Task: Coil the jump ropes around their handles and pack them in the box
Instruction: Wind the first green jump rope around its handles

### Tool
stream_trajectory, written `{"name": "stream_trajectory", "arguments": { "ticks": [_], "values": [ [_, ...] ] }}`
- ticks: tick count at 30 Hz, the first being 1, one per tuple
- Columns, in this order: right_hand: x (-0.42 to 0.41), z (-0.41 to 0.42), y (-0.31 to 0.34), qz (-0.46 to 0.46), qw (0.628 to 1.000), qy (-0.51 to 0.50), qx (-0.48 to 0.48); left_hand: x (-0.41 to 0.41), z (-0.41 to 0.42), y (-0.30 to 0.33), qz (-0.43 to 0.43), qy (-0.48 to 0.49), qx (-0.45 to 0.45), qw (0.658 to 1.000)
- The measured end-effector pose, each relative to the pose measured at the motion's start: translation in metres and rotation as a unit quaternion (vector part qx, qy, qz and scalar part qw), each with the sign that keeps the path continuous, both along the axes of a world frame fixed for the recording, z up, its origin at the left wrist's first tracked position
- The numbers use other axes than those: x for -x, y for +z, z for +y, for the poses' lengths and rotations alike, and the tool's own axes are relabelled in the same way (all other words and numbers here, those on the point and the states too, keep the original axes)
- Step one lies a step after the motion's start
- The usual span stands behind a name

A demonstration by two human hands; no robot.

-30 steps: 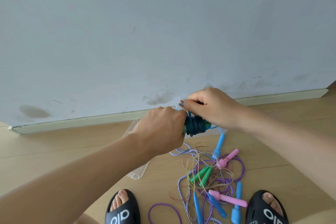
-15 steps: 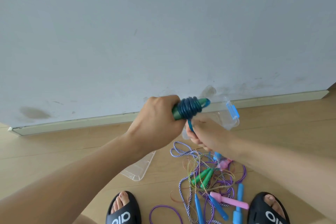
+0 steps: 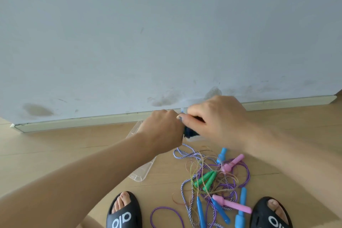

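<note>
Dark blue cord, coiled on its handles point(image 3: 189, 132), sits between your two hands above the clear plastic box point(image 3: 142, 173). One rope looks nearly wound; nothing visible is packed yet. The tangled pile of loose ropes point(image 3: 218, 181) waits on the wooden floor at 5 o'clock. Your left hand point(image 3: 162, 129) grips the bundle; your right hand point(image 3: 216, 116) curls over it, pinching.

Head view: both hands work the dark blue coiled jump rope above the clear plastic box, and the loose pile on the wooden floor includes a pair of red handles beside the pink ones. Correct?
Not quite. The head view shows a pair of green handles beside the pink handles, not red. The rest holds: left hand and right hand on the dark blue coiled jump rope above the clear plastic box.
</note>
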State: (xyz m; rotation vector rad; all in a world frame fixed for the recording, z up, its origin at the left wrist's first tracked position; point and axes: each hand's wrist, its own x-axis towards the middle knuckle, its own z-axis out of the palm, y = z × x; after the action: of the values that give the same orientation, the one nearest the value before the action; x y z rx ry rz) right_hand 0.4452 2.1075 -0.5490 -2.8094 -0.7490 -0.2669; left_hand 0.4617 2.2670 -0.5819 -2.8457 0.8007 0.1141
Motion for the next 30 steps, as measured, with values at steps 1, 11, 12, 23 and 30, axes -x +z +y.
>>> {"name": "stream_trajectory", "arguments": {
  "ticks": [1, 11, 12, 23, 30],
  "values": [
    [-0.007, -0.004, 0.001, 0.006, 1.000, -0.001, -0.003, 0.003, -0.004, -0.001, -0.005, -0.018, -0.006, 1.000],
    [-0.038, -0.025, -0.009, 0.371, 0.894, 0.000, -0.252, 0.029, -0.012, 0.013, 0.008, -0.050, 0.248, 0.967],
    [-0.037, -0.024, -0.011, 0.383, 0.885, -0.013, -0.265, 0.029, -0.013, 0.015, 0.017, -0.040, 0.277, 0.960],
    [-0.010, -0.014, -0.039, 0.523, 0.766, -0.073, -0.367, 0.028, 0.002, 0.015, 0.061, -0.088, 0.347, 0.932],
    [-0.002, -0.006, -0.026, 0.555, 0.693, -0.148, -0.437, 0.005, 0.005, 0.008, 0.044, 0.055, 0.403, 0.913]
  ]
}}
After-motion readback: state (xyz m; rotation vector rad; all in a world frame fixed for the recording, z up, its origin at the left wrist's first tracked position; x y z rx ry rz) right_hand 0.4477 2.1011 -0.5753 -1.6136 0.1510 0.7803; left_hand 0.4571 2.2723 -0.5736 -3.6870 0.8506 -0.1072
